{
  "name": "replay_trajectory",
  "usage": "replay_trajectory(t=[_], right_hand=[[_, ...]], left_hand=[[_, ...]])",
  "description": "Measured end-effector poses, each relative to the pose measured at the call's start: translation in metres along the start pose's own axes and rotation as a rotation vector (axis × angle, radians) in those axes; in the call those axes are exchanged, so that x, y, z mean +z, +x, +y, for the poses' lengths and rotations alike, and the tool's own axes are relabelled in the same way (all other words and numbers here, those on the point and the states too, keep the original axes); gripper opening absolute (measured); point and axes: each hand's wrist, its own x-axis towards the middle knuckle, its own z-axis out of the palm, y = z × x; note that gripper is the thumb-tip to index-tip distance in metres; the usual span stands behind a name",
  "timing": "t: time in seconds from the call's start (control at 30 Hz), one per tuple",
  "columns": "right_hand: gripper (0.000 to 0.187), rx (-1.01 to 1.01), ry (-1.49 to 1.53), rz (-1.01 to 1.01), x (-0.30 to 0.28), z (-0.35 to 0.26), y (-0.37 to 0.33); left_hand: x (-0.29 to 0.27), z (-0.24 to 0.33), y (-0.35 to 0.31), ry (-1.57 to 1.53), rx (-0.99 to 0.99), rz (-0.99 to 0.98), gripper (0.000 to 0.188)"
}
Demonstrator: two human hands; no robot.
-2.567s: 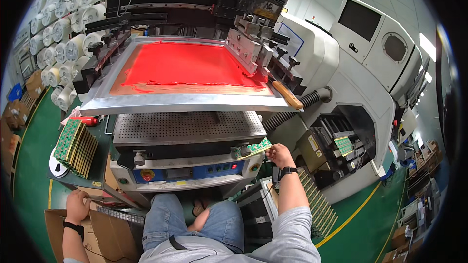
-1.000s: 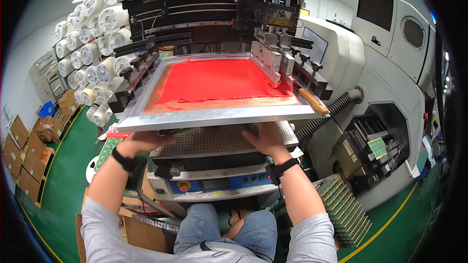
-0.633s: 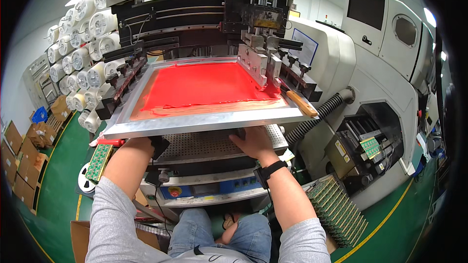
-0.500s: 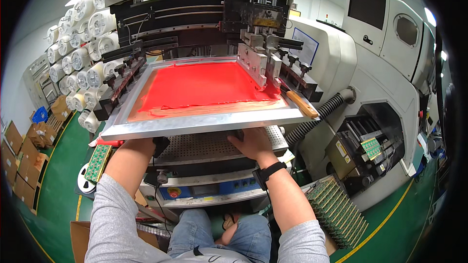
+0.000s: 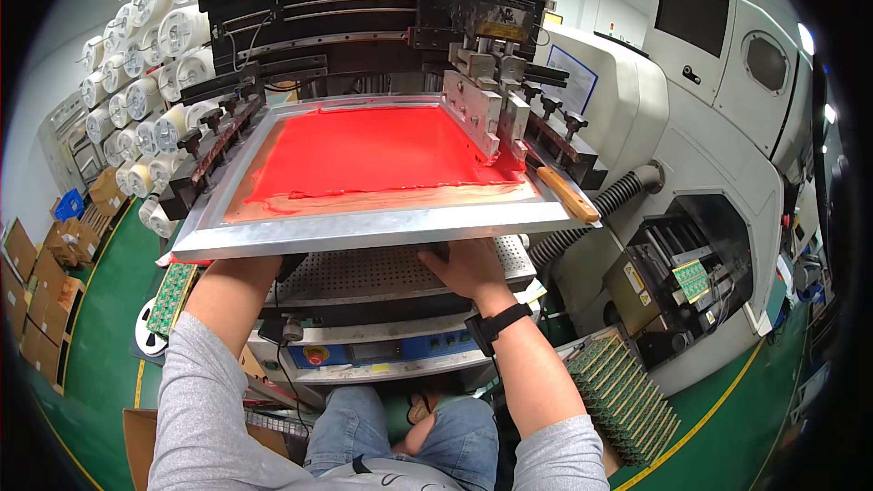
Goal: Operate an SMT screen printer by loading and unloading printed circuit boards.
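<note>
The left hand is hidden beneath the aluminium screen frame (image 5: 382,230); at right, the right hand (image 5: 470,268) reaches over the perforated plate (image 5: 364,275); I cannot tell either grip.

Both arms reach in under the metal frame (image 5: 373,230), above the perforated plate (image 5: 373,276).

The right hand (image 5: 466,269) is over the plate's right part, thumb spread to the left, fingertips hidden by the frame; the left forearm (image 5: 232,298) passes under the frame's left part, the left hand out of sight. Red paste (image 5: 364,150) covers most of the sheet inside the frame, beside metal blocks (image 5: 473,111) at its right. A wooden handle (image 5: 567,195) lies across the frame's right edge. Below the plate is a blue panel (image 5: 400,351). Green boards (image 5: 171,298) stand at left next to a white reel (image 5: 145,329); racked boards (image 5: 620,396) stand at lower right, near a white machine (image 5: 637,127).
</note>
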Motion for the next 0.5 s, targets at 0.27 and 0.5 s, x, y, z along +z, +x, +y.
replay_trajectory(t=[0.27, 0.5], right_hand=[[0.061, -0.078, -0.011, 0.077, 0.002, 0.002, -0.003], [0.063, -0.074, -0.056, 0.075, 0.004, 0.003, -0.003]], left_hand=[[0.0, -0.014, -0.02, 0.096, -0.001, 0.045, 0.054], [0.005, -0.02, -0.034, 0.161, -0.056, 0.056, 0.053]])
